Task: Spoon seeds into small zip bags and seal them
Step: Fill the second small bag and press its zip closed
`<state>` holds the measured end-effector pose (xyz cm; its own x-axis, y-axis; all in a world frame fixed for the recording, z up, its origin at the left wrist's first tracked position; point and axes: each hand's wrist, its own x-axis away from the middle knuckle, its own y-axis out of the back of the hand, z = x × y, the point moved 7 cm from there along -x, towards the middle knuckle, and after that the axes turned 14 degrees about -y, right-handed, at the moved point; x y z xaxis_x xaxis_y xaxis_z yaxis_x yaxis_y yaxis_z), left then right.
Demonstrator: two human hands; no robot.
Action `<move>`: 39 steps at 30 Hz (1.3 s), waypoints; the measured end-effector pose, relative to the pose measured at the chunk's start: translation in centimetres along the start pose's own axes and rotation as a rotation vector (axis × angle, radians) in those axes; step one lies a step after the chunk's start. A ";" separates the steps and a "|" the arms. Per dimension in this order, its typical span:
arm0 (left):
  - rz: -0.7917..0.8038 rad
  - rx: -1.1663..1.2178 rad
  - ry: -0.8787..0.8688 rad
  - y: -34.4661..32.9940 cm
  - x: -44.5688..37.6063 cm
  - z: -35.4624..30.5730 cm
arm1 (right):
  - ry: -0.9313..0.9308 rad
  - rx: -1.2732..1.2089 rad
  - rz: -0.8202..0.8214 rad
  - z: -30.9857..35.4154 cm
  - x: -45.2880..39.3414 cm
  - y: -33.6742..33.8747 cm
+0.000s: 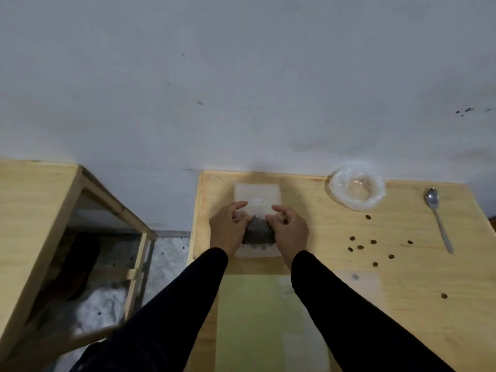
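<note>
Lying flat on the tabletop (335, 269), the thin, floppy zip bag (257, 194) of loose seeds (258, 232) is pinched by left hand (228, 226) and right hand (290, 229); best held along its stiffer zip edge.

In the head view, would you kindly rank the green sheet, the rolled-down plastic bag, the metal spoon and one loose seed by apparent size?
1. Pale green sheet, though nearness to the camera enlarges it.
2. Rolled-down clear plastic bag.
3. Metal spoon: longer, but thinner.
4. Loose brown seed.
</note>
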<state>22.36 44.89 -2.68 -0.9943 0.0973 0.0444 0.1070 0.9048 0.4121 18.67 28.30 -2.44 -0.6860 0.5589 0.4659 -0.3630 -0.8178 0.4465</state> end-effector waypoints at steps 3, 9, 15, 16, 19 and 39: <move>-0.002 -0.051 -0.020 -0.5 -0.5 0.3 | -0.009 0.057 -0.010 -0.3 -1.1 -0.4; 0.016 -0.252 -0.112 -1.4 -1.0 0.6 | 0.149 0.249 -0.054 0.6 -1.5 -1.0; 0.076 -0.398 -0.233 -1.8 -0.5 0.2 | 0.402 0.507 -0.048 1.0 -0.6 -2.3; 0.087 -0.411 -0.241 -1.8 -0.4 0.0 | 0.443 0.525 -0.038 1.1 -0.2 -2.6; 0.119 -0.448 -0.257 -1.8 0.0 -0.2 | 0.573 0.641 -0.059 1.7 1.1 -2.8; 0.360 -0.415 -0.632 -9.9 12.3 -9.4 | 0.217 0.691 -0.255 -6.6 8.9 14.1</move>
<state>9.10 33.22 2.38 -0.6989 0.6770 -0.2306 0.2859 0.5601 0.7775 3.30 20.84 2.88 -0.7685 0.6205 0.1560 -0.0990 -0.3562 0.9292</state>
